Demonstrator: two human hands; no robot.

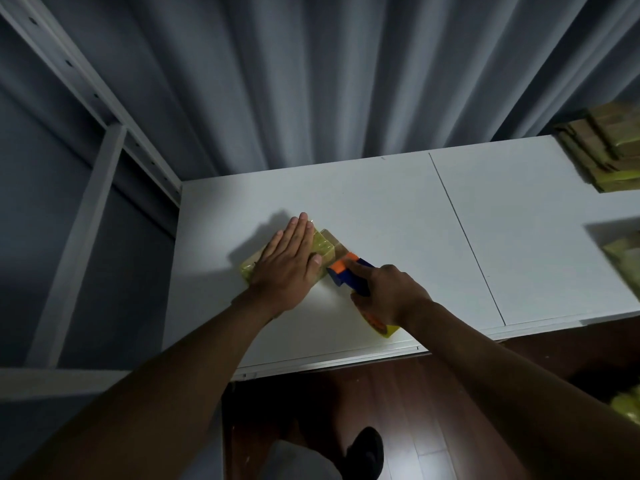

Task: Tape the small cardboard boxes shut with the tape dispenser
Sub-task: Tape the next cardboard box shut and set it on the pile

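Near the table's left front corner sits the small cardboard box [323, 242], already banded in yellowish tape, long axis running from lower left to upper right. Left hand [289, 258] lies flat on top, fingers straight and together, pressing it down; nothing gripped.

Right hand [388, 292] grips the tape dispenser [348, 271], fingers wrapped round the blue body, index finger extended along the top toward the orange head. The yellow tape roll [384, 325] shows under the palm. The dispenser's head is touching or just short of the box's right-hand side; contact can't be confirmed.

Key relation: the box lies up and to the left of the dispenser, so the pull likely runs from that side across the box. The left thumb sits just beside the orange head, so it's the main thing in the way. The right hand is nearer the tool end, the left one covers most of the lid.

Other things: a stack of flattened cardboard [602, 150] at the far right of the white table [381, 188], blurred yellow-taped boxes [623, 258] at the right edge, both well apart from the work. Grey curtain [311, 81] behind, a metal shelf frame [86, 150] to the left.
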